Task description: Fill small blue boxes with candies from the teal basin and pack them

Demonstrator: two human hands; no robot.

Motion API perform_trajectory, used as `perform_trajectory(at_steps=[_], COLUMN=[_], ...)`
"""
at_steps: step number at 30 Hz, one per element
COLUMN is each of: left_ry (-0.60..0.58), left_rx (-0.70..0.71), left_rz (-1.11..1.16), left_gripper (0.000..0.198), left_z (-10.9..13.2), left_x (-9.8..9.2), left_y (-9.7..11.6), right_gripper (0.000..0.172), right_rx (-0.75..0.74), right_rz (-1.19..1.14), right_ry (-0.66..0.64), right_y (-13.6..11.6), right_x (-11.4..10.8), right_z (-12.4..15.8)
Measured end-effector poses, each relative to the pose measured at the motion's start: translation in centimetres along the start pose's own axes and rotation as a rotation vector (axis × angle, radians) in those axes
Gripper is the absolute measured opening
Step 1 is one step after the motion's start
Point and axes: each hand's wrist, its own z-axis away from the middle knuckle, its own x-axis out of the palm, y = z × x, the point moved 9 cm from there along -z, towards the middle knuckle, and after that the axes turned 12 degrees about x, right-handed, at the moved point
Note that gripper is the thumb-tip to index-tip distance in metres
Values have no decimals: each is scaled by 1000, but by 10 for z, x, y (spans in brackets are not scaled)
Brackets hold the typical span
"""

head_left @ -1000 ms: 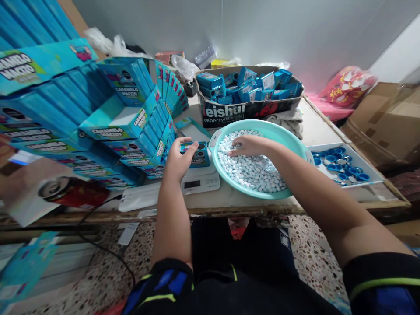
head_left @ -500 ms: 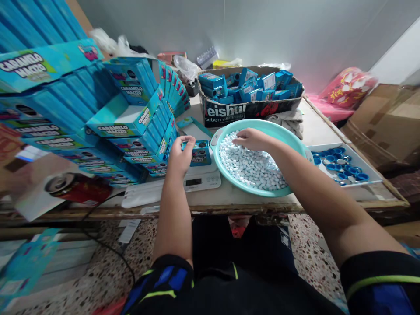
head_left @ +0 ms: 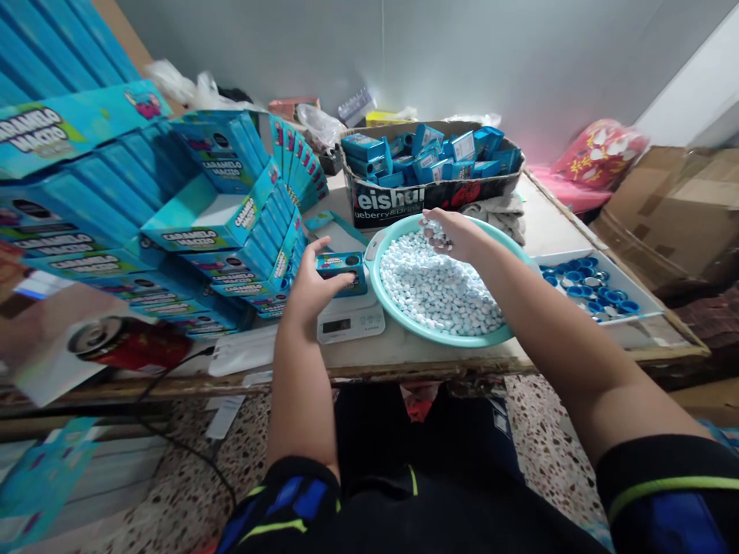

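My left hand (head_left: 315, 286) has its thumb and index finger spread at the left side of a small blue candy box (head_left: 350, 275); the thumb crosses its front. That box stands on a white kitchen scale (head_left: 365, 323) whose display faces me. Over the far left part of a turquoise basin (head_left: 413, 332), my right hand (head_left: 456, 235) is curled round a handful of small candies (head_left: 437, 235), some showing between the fingers. Loose white and pale blue candies (head_left: 442, 296) fill much of the basin.
Stacked blue candy boxes (head_left: 225, 223) rise on the left, with a drink can (head_left: 130, 344) in front. A carton (head_left: 398, 201) of blue containers stands behind the basin. On the right lies a white tray (head_left: 626, 317) of blue caps. A cable (head_left: 167, 369) hangs over the table edge.
My right hand has lifted from the candies, now with a handful in its fingers. My left hand's thumb and index finger have spread apart at the box. The view has shifted slightly.
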Motion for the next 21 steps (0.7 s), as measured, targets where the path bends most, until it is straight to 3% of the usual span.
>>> perform_trajectory(at_steps=[2, 5, 8, 10, 12, 15, 18, 21], left_ry=[7, 142, 336, 389, 331, 88, -126, -272], left_rx=[0, -1, 170, 290, 348, 374, 327, 212], left_rz=[38, 76, 38, 63, 122, 164, 198, 206], left_gripper=[86, 83, 73, 66, 61, 62, 68, 73], left_z=[-1, -2, -11, -23, -41, -63, -66, -57], left_x=[0, -8, -16, -7, 17, 73, 123, 150], left_y=[-5, -4, 31, 63, 91, 114, 109, 85], right_gripper=[39, 34, 27, 26, 27, 28, 30, 31], right_rx=[20, 61, 142, 181, 170, 84, -10, -107], right_rz=[-44, -227, -510, -678, -814, -995, -1146, -1226], right_ry=[-32, -100, -161, -191, -200, -170, -103, -115], right_y=[3, 6, 9, 8, 3, -5, -9, -16], right_x=[0, 4, 11, 14, 13, -2, -24, -39], right_z=[-2, -3, -3, -3, -5, -11, -15, -14])
